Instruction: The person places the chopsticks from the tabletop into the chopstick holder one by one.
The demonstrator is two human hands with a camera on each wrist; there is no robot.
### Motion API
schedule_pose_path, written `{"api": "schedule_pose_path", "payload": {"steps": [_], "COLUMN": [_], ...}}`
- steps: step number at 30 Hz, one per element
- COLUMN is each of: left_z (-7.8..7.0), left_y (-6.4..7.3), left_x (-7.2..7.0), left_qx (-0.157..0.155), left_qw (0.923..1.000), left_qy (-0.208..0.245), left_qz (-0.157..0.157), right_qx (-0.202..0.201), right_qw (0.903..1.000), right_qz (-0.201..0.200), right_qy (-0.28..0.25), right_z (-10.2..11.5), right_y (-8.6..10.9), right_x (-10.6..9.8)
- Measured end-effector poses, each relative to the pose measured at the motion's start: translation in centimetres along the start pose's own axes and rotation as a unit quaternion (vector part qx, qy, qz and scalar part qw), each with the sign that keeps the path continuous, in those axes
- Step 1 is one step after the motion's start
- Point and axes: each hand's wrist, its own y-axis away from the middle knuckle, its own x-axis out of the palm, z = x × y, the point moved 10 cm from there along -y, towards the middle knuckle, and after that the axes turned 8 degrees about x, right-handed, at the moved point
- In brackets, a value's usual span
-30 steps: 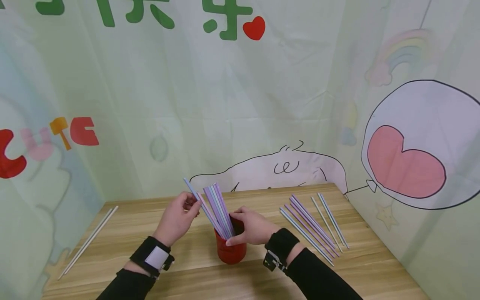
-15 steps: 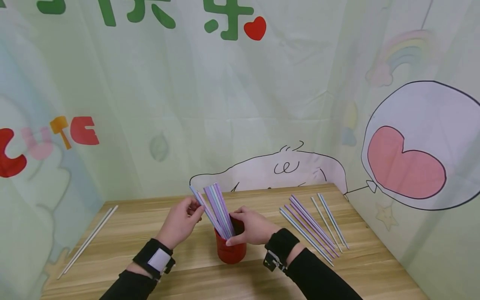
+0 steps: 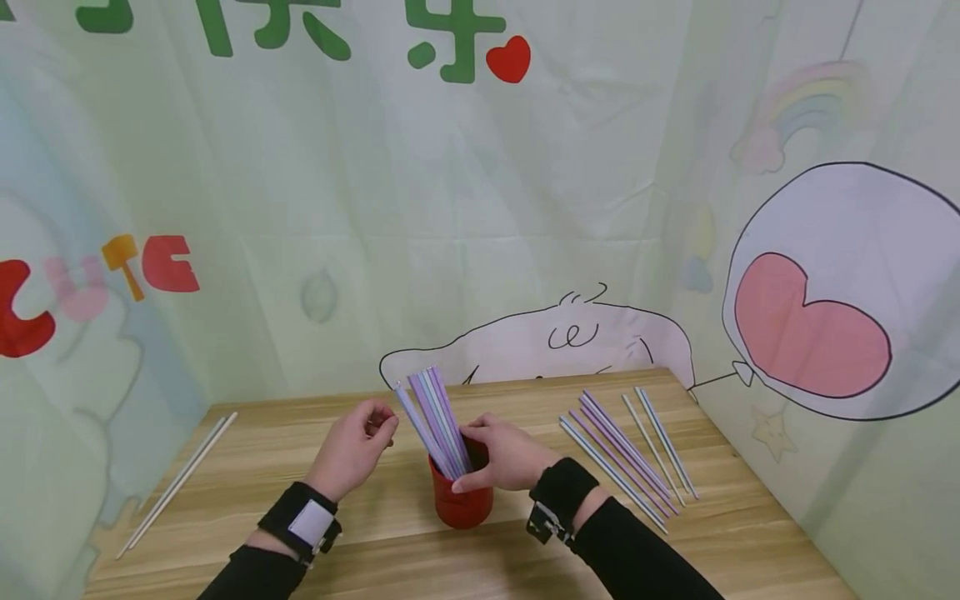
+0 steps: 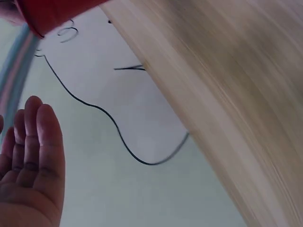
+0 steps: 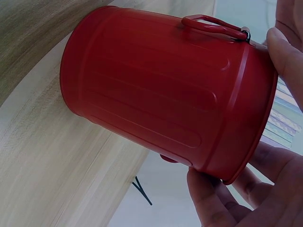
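Note:
A small red metal bucket (image 3: 463, 504) with a side handle stands on the wooden table, holding a bundle of pastel purple and blue straws (image 3: 435, 417) that lean left. My right hand (image 3: 512, 454) grips the bucket's rim; in the right wrist view its fingers (image 5: 213, 198) touch the rim. Just left of the straws is my left hand (image 3: 356, 446), holding nothing, with a small gap between its fingertips and the nearest straw. In the left wrist view, the left hand (image 4: 35, 165) has its fingers extended below the blurred straws (image 4: 14, 71) and the bucket (image 4: 61, 14).
Several purple, blue and white straws (image 3: 626, 454) lie loosely on the table's right side. Two white straws (image 3: 180, 483) lie near the left edge. Behind the table (image 3: 390, 567) hangs a printed cloth (image 3: 450, 208) that continues along both sides.
My left hand has lowered a blue straw toward the bucket's bundle, let it go, and drawn slightly left. The right hand keeps its place on the bucket.

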Motion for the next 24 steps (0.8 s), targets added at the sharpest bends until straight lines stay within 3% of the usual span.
{"api": "schedule_pose_path", "payload": {"steps": [5,12,24], "left_z": [3.3,10.0,18.8], "left_y": [0.1,0.5,2.3], "left_x": [-1.1,-3.2,-8.6], "left_qx": [-0.002,-0.034,-0.047], "left_qw": [0.9978,0.9869,0.9629], "left_qy": [-0.066,-0.158,-0.265], "left_qz": [-0.008,0.006,-0.014], "right_qx": [-0.007,-0.004,0.004], "right_qw": [0.9998,0.9999,0.9999], "right_qz": [-0.006,-0.005,-0.002], "right_qy": [0.016,0.015,0.014], "right_z": [-0.1,-0.3,-0.3], "right_y": [-0.1,-0.2,-0.3], "right_x": [0.0,0.1,0.1]}}
